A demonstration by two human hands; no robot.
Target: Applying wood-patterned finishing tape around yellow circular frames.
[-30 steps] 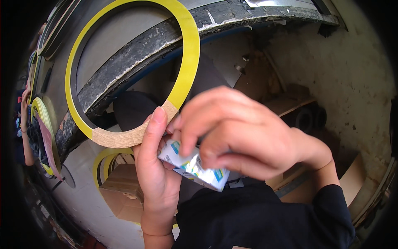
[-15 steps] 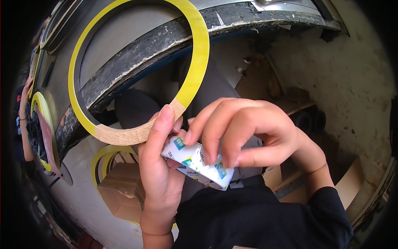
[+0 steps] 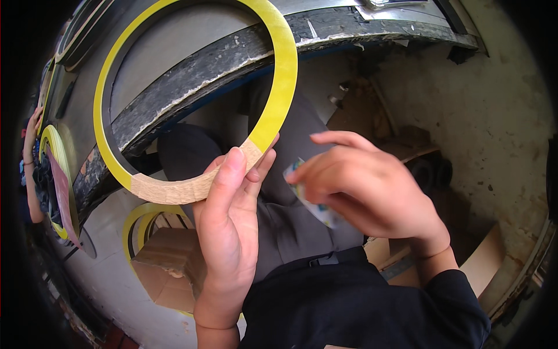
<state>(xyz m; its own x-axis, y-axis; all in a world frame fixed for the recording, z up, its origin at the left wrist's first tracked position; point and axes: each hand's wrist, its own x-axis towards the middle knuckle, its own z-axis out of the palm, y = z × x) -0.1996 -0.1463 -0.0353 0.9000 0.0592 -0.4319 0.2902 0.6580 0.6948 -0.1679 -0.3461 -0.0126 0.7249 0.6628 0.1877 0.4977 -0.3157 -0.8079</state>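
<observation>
Before you, the grey-topped bench (image 3: 337,26) has a chipped, rough black edge, partly hidden behind the flat, smooth yellow ring (image 3: 285,70). A torn brown cardboard box (image 3: 168,256) sits on the pale floor (image 3: 110,279) to your left. Your left hand (image 3: 229,227) pinches the ring at its wrinkled, tan-wrapped stretch (image 3: 168,190). Your right hand (image 3: 372,192), blurred, curls around a small white roll with blue-green print (image 3: 329,217), half hidden, apart from the ring
</observation>
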